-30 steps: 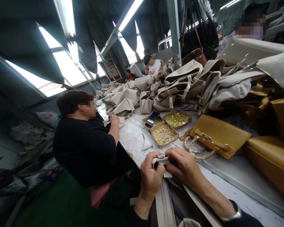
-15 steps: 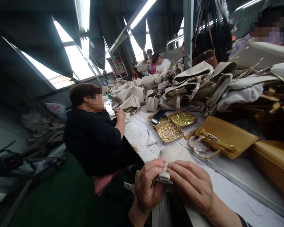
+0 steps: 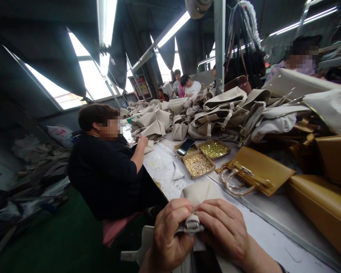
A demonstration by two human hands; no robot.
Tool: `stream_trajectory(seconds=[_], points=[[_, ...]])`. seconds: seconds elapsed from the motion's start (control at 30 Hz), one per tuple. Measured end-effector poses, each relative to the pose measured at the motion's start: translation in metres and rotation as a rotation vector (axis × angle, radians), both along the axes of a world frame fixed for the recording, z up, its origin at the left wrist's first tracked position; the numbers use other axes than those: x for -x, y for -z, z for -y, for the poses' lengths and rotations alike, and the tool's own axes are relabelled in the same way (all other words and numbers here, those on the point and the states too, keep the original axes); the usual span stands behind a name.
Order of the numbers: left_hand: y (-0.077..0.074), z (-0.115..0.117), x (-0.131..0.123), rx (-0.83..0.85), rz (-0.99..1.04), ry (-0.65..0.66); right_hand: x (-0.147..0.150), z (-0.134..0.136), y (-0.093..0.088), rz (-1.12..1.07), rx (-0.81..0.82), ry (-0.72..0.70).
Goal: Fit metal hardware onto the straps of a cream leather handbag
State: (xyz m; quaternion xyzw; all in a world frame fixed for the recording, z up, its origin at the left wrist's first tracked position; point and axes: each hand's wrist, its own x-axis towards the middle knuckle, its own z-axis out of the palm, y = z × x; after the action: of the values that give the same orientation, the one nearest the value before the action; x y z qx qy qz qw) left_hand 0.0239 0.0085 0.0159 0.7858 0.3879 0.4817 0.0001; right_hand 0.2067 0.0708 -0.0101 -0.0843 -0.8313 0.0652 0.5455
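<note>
Both my hands grip one beige bag piece [image 3: 202, 190] at the near edge of the table. My left hand [image 3: 173, 227] is closed on its folded edge, with the thumb underneath and the fingers on top. My right hand [image 3: 224, 227] pinches the same edge from the other side. Between the fingertips a small folded loop of the beige material sticks up toward me. Anything small under the fingertips is hidden. A strap-like beige flap hangs at the left, beside my left wrist.
Boxes of small gold metal parts [image 3: 198, 165] and gold pieces [image 3: 214, 149] stand ahead, a phone [image 3: 185, 146] on one. A mustard handbag [image 3: 264, 170] lies at the right. Beige bags [image 3: 216, 113] are heaped behind. A co-worker in black [image 3: 102, 174] sits at the left.
The view has shifted slightly, so the table things sit further left. My hands still hold the bag piece, whose folded edge now bulges into a rounder loop between my fingers.
</note>
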Motion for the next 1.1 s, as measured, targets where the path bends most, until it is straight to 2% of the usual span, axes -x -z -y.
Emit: stream_trajectory(seconds=[0.13,0.3,0.37,0.5,0.57,0.63,0.73,0.8,0.87,0.9,0.97,1.0,1.1], points=[[-0.005,0.005,-0.006,0.048,0.055,-0.057,0.006,0.011,-0.013,-0.022,0.088,0.031],[0.003,-0.003,-0.011,0.122,0.224,-0.074,0.011,0.014,-0.017,-0.092,0.112,0.088],[0.007,-0.009,-0.007,0.140,0.267,-0.083,0.006,0.008,-0.020,-0.035,0.171,0.076],[0.010,-0.017,0.004,0.183,0.359,-0.098,-0.005,-0.007,-0.028,0.238,0.315,-0.030],[0.008,-0.021,0.006,0.210,0.403,-0.119,0.000,-0.007,-0.024,0.271,0.364,-0.037],[0.006,-0.026,0.006,0.253,0.447,-0.117,0.011,0.001,-0.013,0.158,0.412,-0.004],[0.004,-0.037,0.006,0.333,0.479,-0.035,0.025,0.015,0.006,-0.093,0.488,0.064],[0.006,-0.043,0.008,0.401,0.493,0.030,0.021,0.015,0.015,-0.097,0.547,-0.004],[0.013,-0.046,0.013,0.505,0.540,0.084,0.006,0.002,0.023,-0.050,0.629,-0.087],[0.018,-0.047,0.015,0.555,0.582,0.115,-0.002,-0.010,0.026,-0.071,0.690,-0.074],[0.029,-0.045,0.018,0.612,0.689,0.194,-0.016,-0.041,0.033,-0.166,0.795,0.131],[0.034,-0.043,0.019,0.613,0.745,0.235,-0.020,-0.059,0.035,-0.120,0.802,0.263],[0.046,-0.033,0.019,0.537,0.912,0.326,-0.014,-0.110,0.038,0.316,0.703,0.506]])
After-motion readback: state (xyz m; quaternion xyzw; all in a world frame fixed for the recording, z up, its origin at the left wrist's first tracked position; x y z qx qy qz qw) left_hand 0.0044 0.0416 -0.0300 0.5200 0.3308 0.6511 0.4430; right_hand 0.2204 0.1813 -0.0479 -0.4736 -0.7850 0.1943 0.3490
